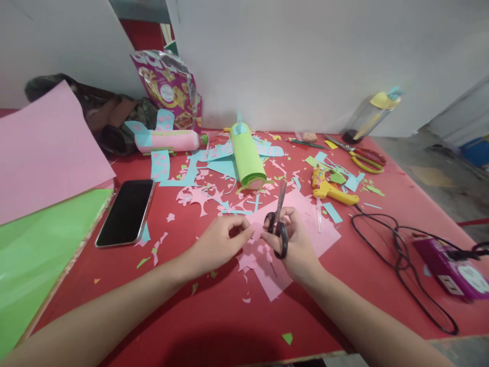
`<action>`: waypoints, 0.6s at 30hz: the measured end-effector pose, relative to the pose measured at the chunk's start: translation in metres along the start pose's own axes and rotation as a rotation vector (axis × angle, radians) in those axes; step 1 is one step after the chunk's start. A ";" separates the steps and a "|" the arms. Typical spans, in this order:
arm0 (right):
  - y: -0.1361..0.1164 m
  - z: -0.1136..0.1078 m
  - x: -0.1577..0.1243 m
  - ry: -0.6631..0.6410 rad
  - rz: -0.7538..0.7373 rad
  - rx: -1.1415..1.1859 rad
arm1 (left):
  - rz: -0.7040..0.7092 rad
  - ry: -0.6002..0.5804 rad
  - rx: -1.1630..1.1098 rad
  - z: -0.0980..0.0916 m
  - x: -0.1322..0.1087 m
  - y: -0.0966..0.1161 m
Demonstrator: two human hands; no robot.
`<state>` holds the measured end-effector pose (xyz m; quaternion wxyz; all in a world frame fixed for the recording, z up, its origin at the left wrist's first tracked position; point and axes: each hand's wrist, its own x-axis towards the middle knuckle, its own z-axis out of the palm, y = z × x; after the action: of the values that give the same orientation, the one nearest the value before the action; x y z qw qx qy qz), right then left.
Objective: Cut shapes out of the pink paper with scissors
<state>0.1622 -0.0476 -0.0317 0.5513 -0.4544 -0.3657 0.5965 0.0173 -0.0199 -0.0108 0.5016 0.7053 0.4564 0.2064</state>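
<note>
My right hand (pixel 297 243) grips black-handled scissors (pixel 278 223), blades pointing away from me toward the green tube. My left hand (pixel 219 240) is closed in a pinch on a small piece of pink paper (pixel 255 235) right beside the scissor handles. Both hands hover over a larger pink sheet (pixel 305 224) with cut scraps lying on the red table (pixel 214 316).
A phone (pixel 126 211) lies left, beside pink (pixel 42 148) and green (pixel 34 250) sheets. A green paper-wrapped tube (pixel 247 158), pink-wrapped bottle (pixel 168 140), snack bag (pixel 168 86), yellow glue gun (pixel 328 188), another scissors (pixel 364 158), clear bottle (pixel 369 114), black cable (pixel 397 250) and purple power strip (pixel 451 265) surround.
</note>
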 end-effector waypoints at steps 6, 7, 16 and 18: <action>0.000 -0.001 0.000 0.008 -0.024 0.001 | 0.004 0.017 -0.031 0.002 -0.002 -0.002; 0.001 -0.001 0.000 0.007 -0.028 -0.001 | 0.002 0.018 -0.037 0.002 -0.002 -0.002; 0.000 -0.001 -0.001 0.003 -0.032 -0.008 | -0.028 0.037 -0.042 0.006 -0.003 -0.003; 0.000 -0.001 0.000 0.007 -0.029 -0.004 | -0.040 0.043 -0.040 0.006 -0.003 -0.001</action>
<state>0.1628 -0.0481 -0.0319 0.5602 -0.4522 -0.3715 0.5862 0.0202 -0.0253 -0.0144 0.5097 0.6812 0.4771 0.2204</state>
